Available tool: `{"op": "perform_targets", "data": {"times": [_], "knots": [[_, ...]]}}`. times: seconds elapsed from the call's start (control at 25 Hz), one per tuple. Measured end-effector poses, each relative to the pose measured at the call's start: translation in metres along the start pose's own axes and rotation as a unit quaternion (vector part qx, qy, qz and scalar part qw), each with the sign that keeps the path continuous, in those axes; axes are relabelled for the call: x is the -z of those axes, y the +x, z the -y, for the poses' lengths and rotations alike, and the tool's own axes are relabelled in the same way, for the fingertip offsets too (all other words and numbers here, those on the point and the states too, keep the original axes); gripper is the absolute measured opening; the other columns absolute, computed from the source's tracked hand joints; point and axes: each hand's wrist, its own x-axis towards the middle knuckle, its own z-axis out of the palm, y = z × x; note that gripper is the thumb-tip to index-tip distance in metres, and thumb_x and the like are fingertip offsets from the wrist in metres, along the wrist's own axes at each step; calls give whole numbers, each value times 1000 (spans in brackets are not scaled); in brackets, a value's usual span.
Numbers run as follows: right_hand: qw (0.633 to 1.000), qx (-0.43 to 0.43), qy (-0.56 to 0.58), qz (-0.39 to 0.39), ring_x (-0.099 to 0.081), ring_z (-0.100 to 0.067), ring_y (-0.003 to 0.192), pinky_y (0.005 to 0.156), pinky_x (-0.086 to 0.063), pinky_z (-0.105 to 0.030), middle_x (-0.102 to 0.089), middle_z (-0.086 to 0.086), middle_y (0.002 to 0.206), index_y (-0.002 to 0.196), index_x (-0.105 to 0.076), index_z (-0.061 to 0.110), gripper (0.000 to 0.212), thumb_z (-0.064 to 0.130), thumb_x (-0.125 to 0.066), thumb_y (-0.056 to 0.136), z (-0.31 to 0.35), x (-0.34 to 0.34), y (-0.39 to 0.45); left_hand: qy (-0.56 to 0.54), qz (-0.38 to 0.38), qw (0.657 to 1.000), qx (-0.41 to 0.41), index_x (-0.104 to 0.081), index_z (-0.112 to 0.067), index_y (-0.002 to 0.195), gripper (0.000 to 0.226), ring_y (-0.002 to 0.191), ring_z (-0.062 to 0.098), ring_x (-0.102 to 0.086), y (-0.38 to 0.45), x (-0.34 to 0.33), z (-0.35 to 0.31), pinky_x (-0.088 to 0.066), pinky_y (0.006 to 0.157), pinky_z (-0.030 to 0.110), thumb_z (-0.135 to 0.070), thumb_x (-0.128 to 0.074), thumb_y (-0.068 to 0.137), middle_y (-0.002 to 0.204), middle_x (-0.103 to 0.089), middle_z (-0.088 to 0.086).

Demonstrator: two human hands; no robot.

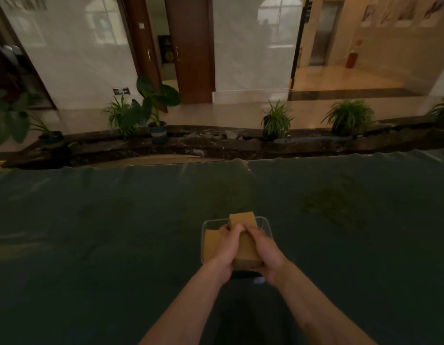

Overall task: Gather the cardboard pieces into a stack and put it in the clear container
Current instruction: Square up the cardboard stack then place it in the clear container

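Low in the centre of the frame, both forearms reach forward. The left hand [225, 247] and right hand [265, 252] each keep their grip clamped on the sides of the cardboard stack [243, 239], fingertips meeting on top, over the clear container [265, 224] on the dark surface [116, 232].

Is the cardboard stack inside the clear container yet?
Partly: brown cardboard stack, gripped by left hand and right hand, sticks above clear plastic container.

cardboard stack [245, 241]: matt brown | container [265, 223]: clear glossy plastic | table cover [91, 232]: dark cloth (wrinkled)
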Motion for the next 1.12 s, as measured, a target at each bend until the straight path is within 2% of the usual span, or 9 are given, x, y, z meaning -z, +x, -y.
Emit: {"op": "perform_targets", "data": {"times": [0.28,0.4,0.48,0.64,0.76,0.84,0.92,1.0,1.12], "knots": [[998,-39,-51,14,-60,-33,108,97,-50,-54,-61,-13,119,126,-49,34,40,55,-51,92,42,46,56,0,-32,999,23,-39,-35,132,74,111,35,-54,52,-42,-17,-47,96,59,-61,-62,66,127,-49,12],[996,-26,-88,13,-59,-31,111,101,-47,-53,-59,-11,121,136,-42,29,48,53,-48,95,47,55,82,-7,-15,999,35,-43,-31,132,68,110,32,-57,72,-45,-20,-51,93,53,-57,-66,72,124,-54,12],[994,-15,-108,1,-57,-29,113,103,-46,-52,-56,-10,125,142,-37,26,52,51,-46,97,47,58,97,-23,5,999,47,-48,-27,132,64,113,32,-58,85,-39,-19,-51,98,52,-51,-69,77,126,-58,13],[989,-35,-144,8,-54,-30,114,103,-45,-53,-52,-8,126,140,-36,34,49,54,-46,96,42,63,125,-36,2,997,68,-52,-21,136,63,116,31,-58,118,-24,-8,-48,103,51,-43,-74,80,129,-59,13],[987,-34,-156,-11,-55,-28,113,101,-47,-52,-54,-6,125,130,-43,38,39,55,-46,95,30,72,143,-36,5,995,88,-52,-20,134,59,116,30,-58,141,-22,4,-49,102,50,-37,-75,82,129,-59,11],[976,16,-197,-95,-58,-23,110,100,-48,-46,-60,-3,123,123,-54,34,32,51,-47,96,22,84,159,-15,5,994,106,-53,-21,132,54,115,28,-58,155,-23,12,-48,104,50,-34,-73,84,128,-60,9],[944,49,-264,-191,-61,-21,110,97,-49,-39,-64,-4,125,124,-62,23,35,42,-51,97,14,102,172,0,-3,992,127,-57,-25,125,44,113,26,-57,166,-21,24,-46,104,50,-33,-73,84,126,-60,6],[941,18,-275,-195,-62,-20,107,92,-51,-35,-66,-4,124,125,-64,20,34,34,-57,95,2,116,184,9,-16,988,155,-59,-30,117,37,110,25,-57,173,-19,34,-45,104,50,-33,-73,84,124,-60,4],[966,-65,-194,-158,-67,-22,99,84,-58,-41,-71,-4,113,115,-69,19,24,19,-62,93,-15,129,194,32,-27,982,186,-61,-33,114,32,106,25,-59,182,-15,48,-44,102,51,-34,-73,84,121,-61,3]]}}
